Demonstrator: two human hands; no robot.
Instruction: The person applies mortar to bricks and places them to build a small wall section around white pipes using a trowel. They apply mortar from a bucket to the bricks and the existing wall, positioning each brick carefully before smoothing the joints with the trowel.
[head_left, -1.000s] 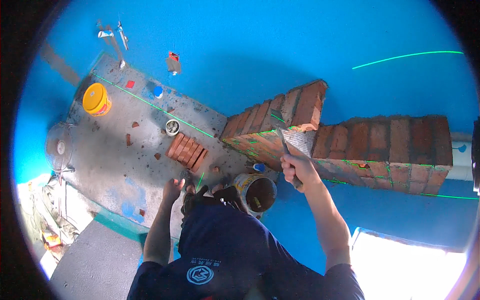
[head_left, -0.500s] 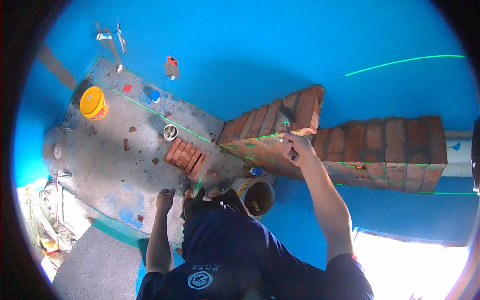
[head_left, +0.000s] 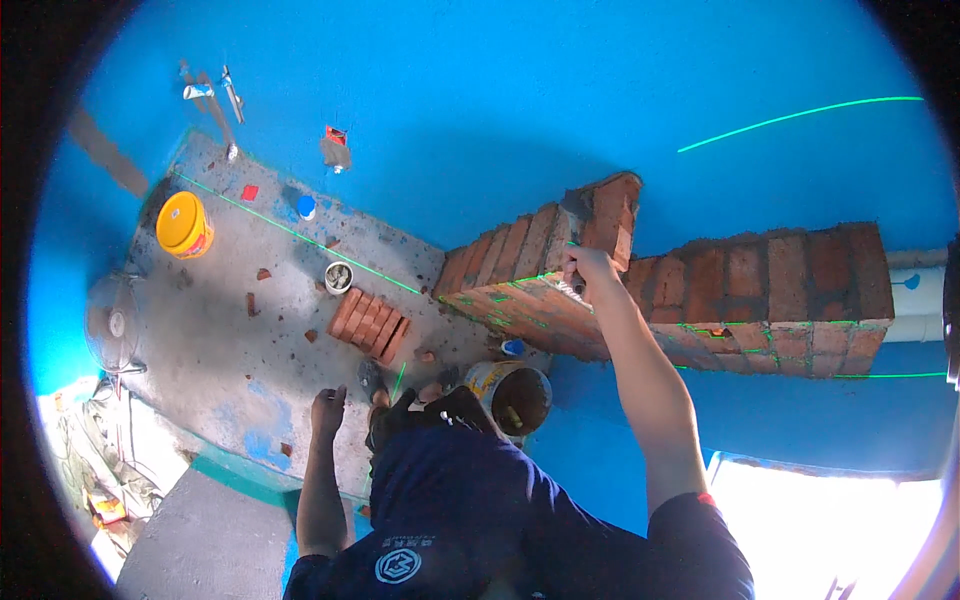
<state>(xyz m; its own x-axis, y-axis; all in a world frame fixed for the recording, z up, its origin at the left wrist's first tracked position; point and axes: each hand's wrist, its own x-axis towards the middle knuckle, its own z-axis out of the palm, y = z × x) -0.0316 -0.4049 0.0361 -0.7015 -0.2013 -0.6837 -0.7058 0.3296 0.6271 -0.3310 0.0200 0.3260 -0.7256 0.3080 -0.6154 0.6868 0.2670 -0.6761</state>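
My right hand is closed around a trowel at the front upper edge of a low red brick wall. The hand hides most of the tool, and its blade is hard to make out. Grey mortar shows between the bricks, and a single brick stands at the wall's end just beyond the hand. Low on the left, my left hand hangs over the floor with fingers loosely apart and nothing visible in it. Nearest to it is a stack of loose bricks.
A bucket stands by my feet. A small white pail sits behind the brick stack. Farther left are a yellow lidded bucket and a fan. A second brick section runs right towards white pipes. Brick fragments litter the floor.
My right hand has moved up and slightly farther over the wall edge, turning the trowel so that its blade no longer lies on the top bricks. The left hand has shifted slightly down.
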